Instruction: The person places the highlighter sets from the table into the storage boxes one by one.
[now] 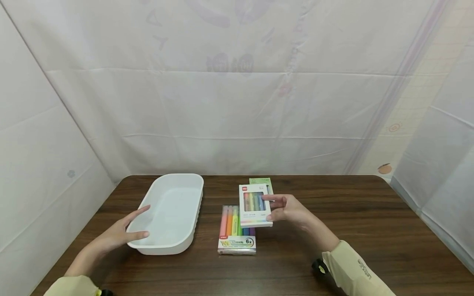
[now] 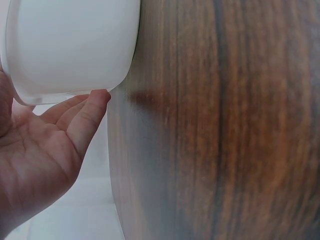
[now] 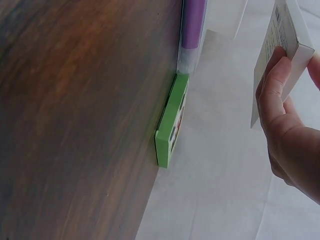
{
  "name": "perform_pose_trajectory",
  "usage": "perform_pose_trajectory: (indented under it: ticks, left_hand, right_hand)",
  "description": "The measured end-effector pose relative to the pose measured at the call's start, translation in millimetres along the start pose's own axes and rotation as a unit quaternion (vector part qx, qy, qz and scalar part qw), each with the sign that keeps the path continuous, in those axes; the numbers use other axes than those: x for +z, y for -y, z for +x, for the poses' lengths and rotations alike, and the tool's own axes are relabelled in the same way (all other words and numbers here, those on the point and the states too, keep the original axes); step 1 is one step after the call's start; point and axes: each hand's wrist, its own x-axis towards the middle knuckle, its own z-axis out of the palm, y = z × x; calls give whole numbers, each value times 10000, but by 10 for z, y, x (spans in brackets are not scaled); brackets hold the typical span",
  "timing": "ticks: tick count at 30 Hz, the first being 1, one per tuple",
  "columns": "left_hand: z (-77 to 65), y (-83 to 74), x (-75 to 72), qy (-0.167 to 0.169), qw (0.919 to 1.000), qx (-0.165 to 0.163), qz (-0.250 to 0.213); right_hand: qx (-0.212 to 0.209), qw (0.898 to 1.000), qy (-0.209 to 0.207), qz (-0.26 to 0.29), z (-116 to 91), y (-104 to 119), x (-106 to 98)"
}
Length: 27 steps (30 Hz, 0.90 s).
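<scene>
The work seems, by judgement, to be at an early stage. Of the packages, one is lifted and two are left lying; all of them are outside the white oblong plastic tray with rounded corners (image 1: 168, 211), which stands on the dark brown wood-grain tabletop (image 1: 352, 213).

The right hand (image 1: 290, 210) pinches the flat white cardboard box with a clear window (image 1: 252, 203) at its right edge, thumb on one side and fingers on the other. This box is in the air, as the right wrist view shows, to the right of the tray and well apart from it. The left hand (image 1: 120, 234) has its grip on the near left corner of the tray, the thumb over the rim and other fingers against the outside wall.

Counted, there are one tray and three packages: one white box, one clear packet of coloured highlighters (image 1: 234, 238), and one flat green box with a printed face (image 1: 260, 181). The packet shows six highlighters, and its label bears a 6. Several coloured pens show in the white box's window, but the fingers cover a part, so their exact number cannot be told. Whether the green box touches the packet also cannot be told.
</scene>
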Motion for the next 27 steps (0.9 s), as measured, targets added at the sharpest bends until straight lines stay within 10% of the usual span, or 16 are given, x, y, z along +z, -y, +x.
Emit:
perform_pose_trajectory:
  ticks: [27]
  left_hand:
    - [-16,-24,0,-15,10000,8,33]
  right_hand:
    - [140,9999,-10,53,89,36,180]
